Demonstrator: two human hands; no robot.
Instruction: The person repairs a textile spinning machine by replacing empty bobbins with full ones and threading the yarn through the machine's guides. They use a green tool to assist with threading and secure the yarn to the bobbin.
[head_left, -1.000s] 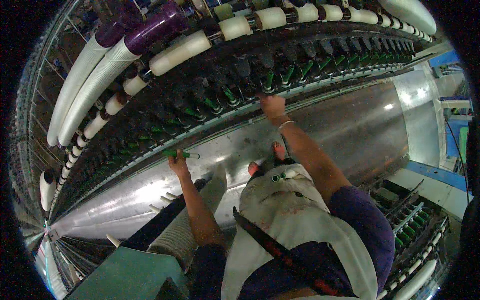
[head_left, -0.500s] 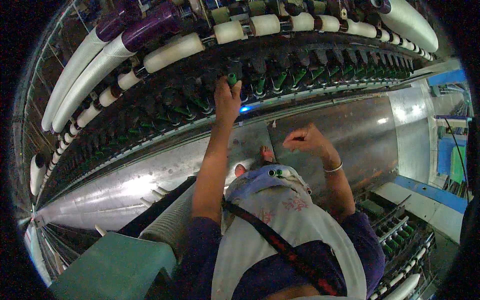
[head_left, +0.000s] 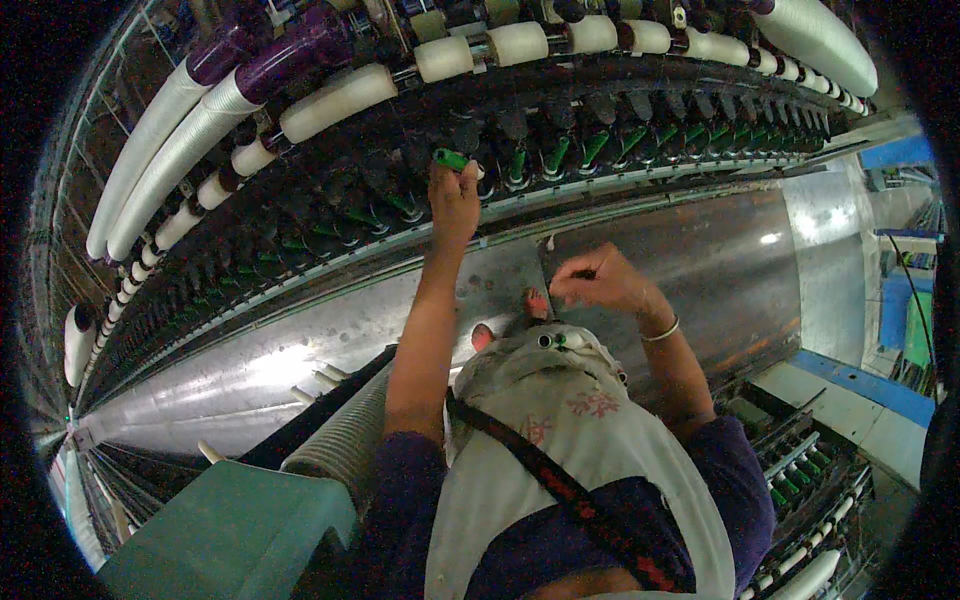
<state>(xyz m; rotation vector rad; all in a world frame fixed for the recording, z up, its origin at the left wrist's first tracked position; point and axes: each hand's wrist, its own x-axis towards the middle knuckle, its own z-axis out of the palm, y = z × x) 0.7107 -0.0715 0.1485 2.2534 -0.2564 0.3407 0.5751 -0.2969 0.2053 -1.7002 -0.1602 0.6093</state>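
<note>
My left hand [head_left: 455,203] reaches up to the spindle row and is closed on a green bobbin tube [head_left: 450,158]. The tube lies tilted across my fingertips, its open end to the left. Alongside, more green bobbins [head_left: 557,155] stand in a row on the spindles. My right hand [head_left: 606,280] hangs over the walkway, away from the machine, fingers curled together; whatever they might hold is hidden. In the front of my white apron [head_left: 560,430], bobbin tube ends [head_left: 545,341] poke out of a bulging pouch.
White rollers [head_left: 520,42] run above the spindles, with large white yarn packages [head_left: 175,165] hanging at upper left. A green box-shaped cover [head_left: 225,530] stands at lower left. Behind on the right is another spindle frame [head_left: 800,470]. Metal plates [head_left: 690,250] cover the floor.
The green tube in my left hand has gone from nearly upright to tilted sideways. My right hand has shifted slightly left, its fingers still curled.
</note>
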